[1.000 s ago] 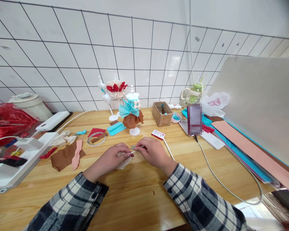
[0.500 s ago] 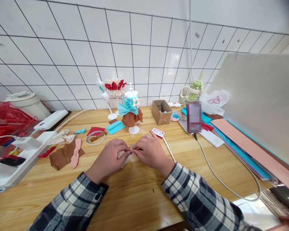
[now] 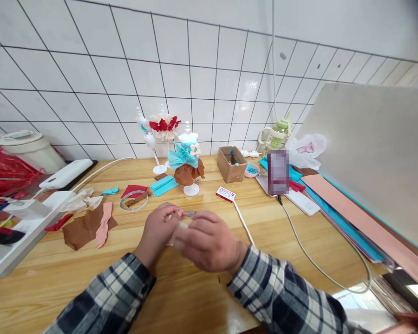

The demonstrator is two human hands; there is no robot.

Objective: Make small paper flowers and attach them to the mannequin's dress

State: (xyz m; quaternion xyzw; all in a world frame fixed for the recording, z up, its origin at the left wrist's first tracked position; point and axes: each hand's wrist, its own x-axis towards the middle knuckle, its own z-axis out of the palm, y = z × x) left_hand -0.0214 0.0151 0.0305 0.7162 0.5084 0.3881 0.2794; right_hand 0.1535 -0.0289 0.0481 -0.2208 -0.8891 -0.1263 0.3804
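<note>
My left hand (image 3: 160, 232) is closed in a pinch at the middle of the table, with a small piece of cream crepe paper (image 3: 170, 239) at its fingers. Close against it, my right hand (image 3: 209, 239) is curled and partly blurred, its thumb and fingers pinching a pale bit of the same paper. A grey metal tip (image 3: 190, 213) shows just beyond the fingers; its other end is hidden, so I cannot tell what tool it is or whether it is held. Behind stands a mini dress form (image 3: 188, 138) wearing a blue and brown crepe-paper dress.
Paper scraps (image 3: 81, 228) and a clear tape ring (image 3: 134, 201) lie left, near a white power strip (image 3: 24, 232). A cardboard box (image 3: 231, 172), a small red-white box (image 3: 225, 194), a phone (image 3: 278, 172) with a cable and stacked paper sheets (image 3: 341, 208) are right.
My right hand has turned and drawn down towards me, its fingers now curled in front of the left fingertips. My left hand stays nearly in place. The view has shifted slightly.
</note>
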